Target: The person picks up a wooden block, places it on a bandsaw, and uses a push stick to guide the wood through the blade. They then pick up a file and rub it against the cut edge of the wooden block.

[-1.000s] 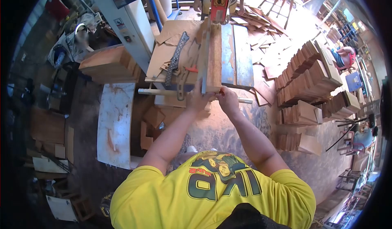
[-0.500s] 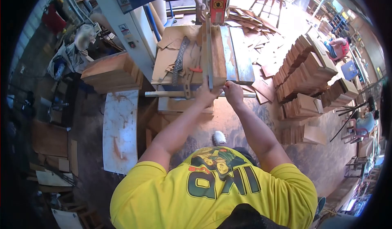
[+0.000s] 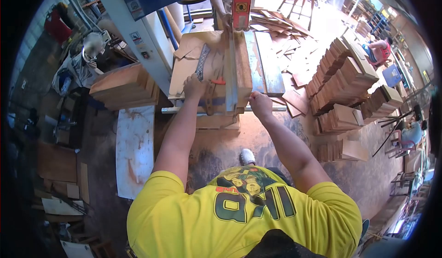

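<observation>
On the left of the saw table (image 3: 184, 76), my left hand (image 3: 194, 87) is closed over the near end of a grey patterned bar (image 3: 201, 62). My right hand (image 3: 261, 105) is closed beside the near right corner of a long wooden block (image 3: 243, 67); whatever its fingers hold is too small to see. The block stands along a metal fence (image 3: 231, 85), under the red blade guard (image 3: 241, 7). A red-handled tool (image 3: 218, 81) and a slotted brown bracket (image 3: 210, 99) lie between the bar and the fence.
A co-worker's hand (image 3: 226, 21) is at the block's far end. A metal rail (image 3: 172, 110) crosses the table's front. Stacked boards stand left (image 3: 124, 85) and right (image 3: 338, 81). Wood offcuts (image 3: 287, 51) cover the floor behind right. Another person (image 3: 380, 51) is far right.
My left hand has moved left and away from me, from the near end of the fence to the patterned bar. My right hand stays by the block's corner.
</observation>
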Available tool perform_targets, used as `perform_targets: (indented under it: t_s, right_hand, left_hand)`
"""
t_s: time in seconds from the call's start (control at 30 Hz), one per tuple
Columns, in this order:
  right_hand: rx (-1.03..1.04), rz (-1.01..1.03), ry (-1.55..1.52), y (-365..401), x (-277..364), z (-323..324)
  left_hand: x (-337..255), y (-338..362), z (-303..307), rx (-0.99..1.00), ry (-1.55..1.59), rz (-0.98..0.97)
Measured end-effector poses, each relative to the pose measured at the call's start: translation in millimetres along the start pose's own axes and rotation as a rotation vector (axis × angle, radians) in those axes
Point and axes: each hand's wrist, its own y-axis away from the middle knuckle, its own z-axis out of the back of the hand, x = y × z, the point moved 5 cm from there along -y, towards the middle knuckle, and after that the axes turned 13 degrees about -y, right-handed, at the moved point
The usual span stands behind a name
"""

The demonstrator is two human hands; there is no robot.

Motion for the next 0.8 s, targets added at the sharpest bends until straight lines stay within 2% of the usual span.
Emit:
perform_targets:
  t_s: [0.07, 0.17, 0.3, 0.37, 0.4, 0.47, 0.5, 0.57, 0.63, 0.7, 0.8]
  right_hand:
    - [-0.015, 0.019, 0.002, -1, -1, -1]
    - [-0.013, 0.027, 0.027, -5, 1, 2]
    - [0.006, 0.035, 0.035, -7, -2, 0]
    - [0.009, 0.046, 0.052, -9, -2, -1]
    - [0.013, 0.044, 0.051, -9, -2, -1]
    - [0.003, 0.062, 0.028, -11, -1, 0]
    - [0.008, 0.061, 0.026, -13, 0, 1]
    - [0.059, 0.036, -0.040, -15, 1, 1]
    - [0.008, 0.088, -0.019, -19, -1, 1]
    - [0.040, 0.051, 0.022, -19, 1, 2]
    - [0.045, 0.049, -0.004, -22, -1, 1]
  left_hand:
    - [5, -9, -10, 0.140, -0.019, 0.085]
    - [12, -18, -19, 0.184, -0.015, 0.025]
    - [29, -33, -40, 0.180, -0.017, -0.027]
    - [39, -43, -64, 0.059, 0.151, -0.141]
    - [36, -36, -58, 0.063, 0.149, -0.139]
    - [25, -4, -41, 0.352, 0.698, 0.071]
    - [22, 12, -32, 0.354, 0.695, 0.075]
    - [26, 56, -22, 0.403, 0.946, 0.258]
    - [30, 100, -10, 0.568, 0.994, 0.272]
    - [23, 152, 15, 0.622, 1.138, 0.274]
    - [10, 220, 55, 0.681, 1.141, 0.262]
